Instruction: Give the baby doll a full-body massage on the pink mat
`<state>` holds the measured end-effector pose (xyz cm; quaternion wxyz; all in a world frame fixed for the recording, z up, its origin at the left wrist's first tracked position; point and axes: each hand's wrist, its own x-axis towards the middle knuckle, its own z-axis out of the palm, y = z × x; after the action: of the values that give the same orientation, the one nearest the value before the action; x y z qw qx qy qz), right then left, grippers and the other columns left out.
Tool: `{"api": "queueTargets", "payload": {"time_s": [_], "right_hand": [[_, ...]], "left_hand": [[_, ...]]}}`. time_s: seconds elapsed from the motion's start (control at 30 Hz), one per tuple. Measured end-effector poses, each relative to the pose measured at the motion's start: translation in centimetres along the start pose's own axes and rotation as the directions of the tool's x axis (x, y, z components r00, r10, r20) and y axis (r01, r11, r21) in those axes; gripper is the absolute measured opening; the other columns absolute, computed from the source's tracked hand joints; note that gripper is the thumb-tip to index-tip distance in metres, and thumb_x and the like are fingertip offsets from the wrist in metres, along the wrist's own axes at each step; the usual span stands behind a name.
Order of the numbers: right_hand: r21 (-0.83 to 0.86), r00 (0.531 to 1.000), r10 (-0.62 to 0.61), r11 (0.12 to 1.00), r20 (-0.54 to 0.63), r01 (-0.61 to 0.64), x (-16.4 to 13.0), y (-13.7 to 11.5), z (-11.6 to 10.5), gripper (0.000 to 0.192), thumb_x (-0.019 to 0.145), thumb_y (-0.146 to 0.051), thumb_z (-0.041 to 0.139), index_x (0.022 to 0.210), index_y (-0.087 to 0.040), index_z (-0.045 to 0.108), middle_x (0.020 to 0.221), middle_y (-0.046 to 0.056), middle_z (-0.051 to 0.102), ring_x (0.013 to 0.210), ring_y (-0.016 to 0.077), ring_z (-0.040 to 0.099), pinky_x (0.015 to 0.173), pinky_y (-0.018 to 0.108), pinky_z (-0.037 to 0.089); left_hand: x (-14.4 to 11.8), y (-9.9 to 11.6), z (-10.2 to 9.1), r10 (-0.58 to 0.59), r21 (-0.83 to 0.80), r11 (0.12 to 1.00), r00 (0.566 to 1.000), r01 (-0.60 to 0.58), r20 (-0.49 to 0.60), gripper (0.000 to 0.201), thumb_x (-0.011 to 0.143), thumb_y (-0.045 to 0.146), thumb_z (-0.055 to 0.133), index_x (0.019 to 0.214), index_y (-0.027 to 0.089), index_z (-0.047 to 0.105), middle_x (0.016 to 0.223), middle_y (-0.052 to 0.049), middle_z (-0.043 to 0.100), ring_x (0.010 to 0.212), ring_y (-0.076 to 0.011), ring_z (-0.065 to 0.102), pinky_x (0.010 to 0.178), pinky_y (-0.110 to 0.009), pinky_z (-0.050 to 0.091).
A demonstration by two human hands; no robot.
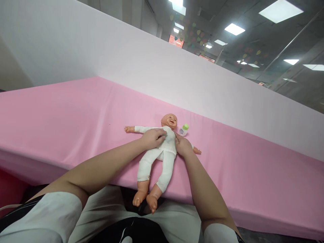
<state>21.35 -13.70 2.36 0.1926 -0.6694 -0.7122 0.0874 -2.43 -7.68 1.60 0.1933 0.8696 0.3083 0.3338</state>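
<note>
Sleeves of white cloth with black trim (48,216) fill the nearest edge of the view, and from them two bare forearms run forward over the edge of a pink-covered surface (76,118). Bare plastic feet of a baby doll (162,152) hang just past that near edge, toes pointing toward the person, while the rest of the doll lies face up on the pink cover in a white one-piece suit, its arms spread out to either side. On the doll's chest rests the left hand (153,137), palm down, fingers loosely curled and lying flat on the white cloth rather than closed round anything. Against the doll's other flank sits the right hand (182,145), fingers together and pressed to the side of the torso near the armpit; whether it pinches the cloth cannot be told from here. Just beyond the right hand, beside the doll's head, stands a small bottle with a green cap (184,129). Farther back a pale wall panel (152,57) rises behind the pink cover, with ceiling lights (280,11) above it.
</note>
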Motion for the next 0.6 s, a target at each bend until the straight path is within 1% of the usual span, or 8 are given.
{"api": "queueTargets", "payload": {"time_s": [0.07,0.13,0.2,0.23,0.33,0.4,0.5,0.6], "right_hand": [[-0.035,1.000,0.025,0.999,0.003,-0.024,0.0,0.0,-0.2,0.048,0.109,-0.036,0.036,0.150,-0.034,0.059,0.139,0.006,0.074,0.125,0.0303,0.071,0.105,0.047,0.055],[-0.077,0.999,0.046,0.996,0.001,-0.046,0.0,0.0,-0.2,0.044,0.108,-0.038,0.036,0.140,-0.030,0.066,0.130,0.008,0.077,0.118,0.0303,0.073,0.100,0.045,0.056],[-0.120,0.998,0.069,0.990,0.001,-0.069,0.2,0.0,-0.1,0.042,0.108,-0.040,0.038,0.130,-0.026,0.070,0.123,0.009,0.078,0.112,0.0299,0.074,0.096,0.043,0.056],[-0.135,0.997,0.077,0.988,0.002,-0.076,0.3,0.1,-0.1,0.041,0.108,-0.040,0.038,0.128,-0.025,0.071,0.121,0.010,0.079,0.111,0.0296,0.074,0.096,0.041,0.055],[-0.142,0.997,0.080,0.987,0.004,-0.079,0.4,0.1,0.0,0.041,0.108,-0.039,0.038,0.130,-0.024,0.069,0.124,0.010,0.077,0.112,0.0284,0.072,0.096,0.039,0.054],[-0.124,0.996,0.084,0.989,0.013,-0.082,0.4,0.1,0.0,0.042,0.108,-0.040,0.037,0.133,-0.025,0.068,0.127,0.009,0.077,0.115,0.0283,0.071,0.096,0.038,0.053],[-0.106,0.996,0.088,0.991,0.023,-0.085,0.4,0.1,0.0,0.043,0.108,-0.040,0.037,0.135,-0.026,0.067,0.129,0.009,0.076,0.115,0.0289,0.071,0.094,0.038,0.051],[-0.133,0.997,0.074,0.989,0.020,-0.070,0.4,0.2,0.0,0.043,0.108,-0.040,0.037,0.135,-0.026,0.068,0.128,0.008,0.076,0.112,0.0287,0.071,0.093,0.038,0.049]], "left_hand": [[-0.5,1.1,0.1,0.109,-0.099,0.990,0.993,-0.103,0.053,0.041,0.098,0.036,0.052,0.130,0.024,0.077,0.136,-0.009,0.075,0.133,-0.0307,0.066,0.118,-0.047,0.048],[-0.7,1.8,0.3,0.220,-0.210,0.959,0.967,-0.191,0.126,0.039,0.099,0.035,0.053,0.128,0.025,0.078,0.132,-0.009,0.077,0.133,-0.0281,0.067,0.119,-0.045,0.046],[-0.8,2.0,0.5,0.297,-0.281,0.931,0.931,-0.233,0.213,0.034,0.099,0.036,0.057,0.123,0.028,0.080,0.128,-0.007,0.079,0.136,-0.0280,0.066,0.125,-0.047,0.040],[-0.7,2.1,0.6,0.304,-0.284,0.931,0.919,-0.231,0.251,0.031,0.099,0.037,0.060,0.120,0.029,0.081,0.130,-0.007,0.078,0.139,-0.0293,0.063,0.128,-0.051,0.034],[-0.4,1.8,0.7,0.225,-0.175,0.969,0.920,-0.176,0.321,0.037,0.101,0.045,0.059,0.130,0.031,0.077,0.152,-0.008,0.065,0.154,-0.0333,0.047,0.132,-0.062,0.017],[0.0,1.3,0.7,0.150,-0.064,0.989,0.933,-0.136,0.326,0.048,0.105,0.051,0.051,0.144,0.030,0.068,0.164,-0.009,0.052,0.159,-0.0318,0.039,0.132,-0.062,0.013],[0.5,0.2,0.4,0.052,0.068,0.995,0.952,-0.076,0.303,0.061,0.108,0.059,0.039,0.157,0.027,0.055,0.172,-0.010,0.039,0.163,-0.0296,0.031,0.133,-0.061,0.011],[0.9,-1.5,0.2,-0.060,0.161,0.987,0.966,0.019,0.253,0.068,0.108,0.062,0.033,0.165,0.026,0.044,0.176,-0.011,0.031,0.163,-0.0311,0.029,0.131,-0.063,0.017]]}}
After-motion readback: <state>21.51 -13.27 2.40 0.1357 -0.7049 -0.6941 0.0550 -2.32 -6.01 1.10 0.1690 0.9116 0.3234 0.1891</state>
